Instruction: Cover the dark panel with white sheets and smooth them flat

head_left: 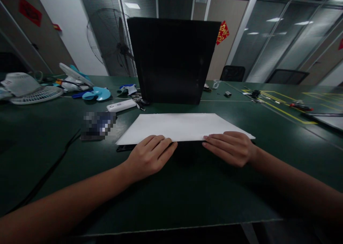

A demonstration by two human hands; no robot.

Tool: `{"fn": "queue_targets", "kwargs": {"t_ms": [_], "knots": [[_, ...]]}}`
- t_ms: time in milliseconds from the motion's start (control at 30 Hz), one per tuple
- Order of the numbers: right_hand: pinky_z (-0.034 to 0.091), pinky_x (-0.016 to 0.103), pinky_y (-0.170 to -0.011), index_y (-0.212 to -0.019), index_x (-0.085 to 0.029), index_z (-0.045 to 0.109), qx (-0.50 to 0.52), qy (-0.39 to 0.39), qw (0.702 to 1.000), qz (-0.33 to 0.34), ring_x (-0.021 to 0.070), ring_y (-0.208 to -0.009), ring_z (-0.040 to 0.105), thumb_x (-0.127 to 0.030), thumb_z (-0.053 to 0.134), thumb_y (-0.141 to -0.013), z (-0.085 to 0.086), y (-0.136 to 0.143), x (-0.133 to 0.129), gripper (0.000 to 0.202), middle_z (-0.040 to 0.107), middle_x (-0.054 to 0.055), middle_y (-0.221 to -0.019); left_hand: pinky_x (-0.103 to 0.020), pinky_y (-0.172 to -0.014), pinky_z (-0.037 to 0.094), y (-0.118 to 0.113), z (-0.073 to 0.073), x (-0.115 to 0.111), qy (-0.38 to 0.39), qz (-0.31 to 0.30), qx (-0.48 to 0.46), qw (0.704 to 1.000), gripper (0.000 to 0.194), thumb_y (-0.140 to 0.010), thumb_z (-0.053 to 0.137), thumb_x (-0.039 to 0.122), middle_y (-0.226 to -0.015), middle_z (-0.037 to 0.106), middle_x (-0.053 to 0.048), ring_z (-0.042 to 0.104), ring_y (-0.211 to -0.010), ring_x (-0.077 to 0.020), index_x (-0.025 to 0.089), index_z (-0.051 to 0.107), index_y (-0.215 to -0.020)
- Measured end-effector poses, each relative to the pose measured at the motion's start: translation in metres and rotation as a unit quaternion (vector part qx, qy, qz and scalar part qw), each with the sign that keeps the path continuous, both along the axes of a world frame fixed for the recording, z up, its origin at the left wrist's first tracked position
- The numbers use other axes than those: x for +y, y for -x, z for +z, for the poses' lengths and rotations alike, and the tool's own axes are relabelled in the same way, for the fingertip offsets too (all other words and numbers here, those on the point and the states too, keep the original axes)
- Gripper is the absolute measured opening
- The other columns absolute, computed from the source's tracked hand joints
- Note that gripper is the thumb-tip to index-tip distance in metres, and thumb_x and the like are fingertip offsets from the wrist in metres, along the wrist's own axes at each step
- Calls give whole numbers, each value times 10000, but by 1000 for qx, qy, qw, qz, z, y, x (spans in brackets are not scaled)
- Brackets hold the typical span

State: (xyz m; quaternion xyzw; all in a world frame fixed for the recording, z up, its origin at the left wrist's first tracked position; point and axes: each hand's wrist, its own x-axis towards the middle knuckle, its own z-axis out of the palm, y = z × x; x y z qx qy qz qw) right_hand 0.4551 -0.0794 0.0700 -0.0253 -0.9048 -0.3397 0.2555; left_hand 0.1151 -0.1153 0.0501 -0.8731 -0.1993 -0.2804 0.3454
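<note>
A flat white panel [182, 127] lies on the green table, with a dark frame edge [125, 148] showing beneath its near side. My left hand [150, 156] grips that near edge left of the middle, fingers on top and thumb along the front. On the right, my right hand [232, 147] pinches the same edge in a similar way, its fingers close together. Behind the white panel stands a large black rectangular panel [174, 61], nearly upright; neither hand touches it. What lies under my palms is hidden.
To the left lie a blurred-out card on a black strap [98, 126], a white handheld device [122, 105], light-blue fan blades [97, 93] and white fan parts [34, 90]. A red-handled tool [301, 106] is far right, near yellow tape lines. The green table's near edge [171, 229] runs below my arms.
</note>
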Motion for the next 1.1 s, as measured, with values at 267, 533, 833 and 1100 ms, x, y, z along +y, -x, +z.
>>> {"fn": "queue_targets", "kwargs": {"t_ms": [267,533,833,1100], "knots": [[590,289,-611,-1151,-69,734,-51,13,998,18,213,-943,750,-96,554,-996,11,3,-16,239,787,148,-1076,-339,-754,656,2,4,2,32,-90,-49,994,175,-971,676,89,-984,789,-103,748,-872,-201,82,711,-1142],[604,340,-640,-1220,-181,734,-67,89,993,-32,220,-968,717,-171,486,-1030,16,-18,-64,312,779,124,-1126,-332,-817,679,-9,3,2,111,-165,-38,979,212,-992,668,130,-1009,799,-69,764,-961,-195,163,729,-1192],[482,398,-563,-1134,-246,740,-11,120,977,-178,238,-771,657,-164,443,-975,12,-27,-128,347,773,120,-951,-361,-914,654,-68,-3,52,90,-255,24,962,217,-1012,642,152,-1007,789,-63,755,-976,-187,191,726,-1209],[330,342,-426,-811,-215,664,-99,81,950,-285,173,-492,503,-98,535,-873,-10,-42,-112,185,707,104,-734,-363,-962,584,-147,-27,97,-21,-241,78,967,230,-1062,533,154,-924,759,-64,712,-846,-166,144,708,-1211]]}}
